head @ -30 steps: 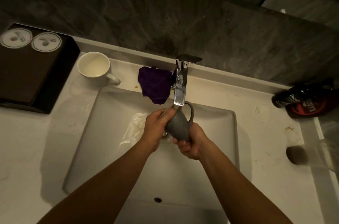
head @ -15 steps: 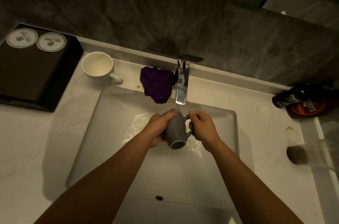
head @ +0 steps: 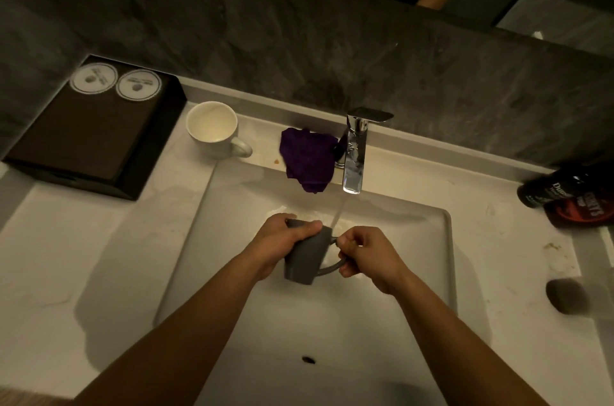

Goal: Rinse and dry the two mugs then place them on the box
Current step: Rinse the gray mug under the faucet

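Room: dim washroom with a dark stone wall and a pale counter.
Sink: white and wet; water runs from the tap.
Grey mug: held on its side under the water, over the sink, so it gets rinsed.
Left hand: curled tight around the mug's body.
Right hand: pinches the handle to steady it.
White mug: stands upright by the box, looks empty, waits its turn.
Purple cloth: lies near the tap, likely for drying.
Box: dark, far left; no mugs on it.
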Action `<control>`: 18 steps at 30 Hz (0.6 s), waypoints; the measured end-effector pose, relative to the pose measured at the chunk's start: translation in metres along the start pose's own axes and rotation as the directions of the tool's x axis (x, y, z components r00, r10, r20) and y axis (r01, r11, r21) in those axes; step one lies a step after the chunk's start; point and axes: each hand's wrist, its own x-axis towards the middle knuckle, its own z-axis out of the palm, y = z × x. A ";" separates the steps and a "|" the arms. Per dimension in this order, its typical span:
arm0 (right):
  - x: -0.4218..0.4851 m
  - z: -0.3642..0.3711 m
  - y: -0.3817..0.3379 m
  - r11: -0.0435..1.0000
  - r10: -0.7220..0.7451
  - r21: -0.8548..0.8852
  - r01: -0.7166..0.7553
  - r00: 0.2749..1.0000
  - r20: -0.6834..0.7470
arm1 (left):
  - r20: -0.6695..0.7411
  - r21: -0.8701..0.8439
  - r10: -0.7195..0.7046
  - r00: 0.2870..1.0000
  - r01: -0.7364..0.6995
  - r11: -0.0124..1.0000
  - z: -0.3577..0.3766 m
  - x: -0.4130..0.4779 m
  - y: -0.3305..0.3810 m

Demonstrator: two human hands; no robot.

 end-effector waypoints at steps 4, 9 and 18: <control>-0.004 0.030 -0.002 0.983 -0.155 -0.116 0.143 0.982 -0.105 | -0.074 0.054 0.125 0.989 -0.122 0.991 -0.025 -0.021 0.002; -0.004 0.065 -0.001 0.849 -0.454 -0.389 0.357 0.871 -0.191 | -0.259 0.173 0.246 0.934 -0.206 0.963 -0.064 -0.047 -0.007; 0.009 0.107 -0.041 0.704 -0.695 -0.383 0.598 0.692 -0.198 | -0.554 0.611 0.484 0.677 -0.064 0.789 -0.163 -0.064 -0.055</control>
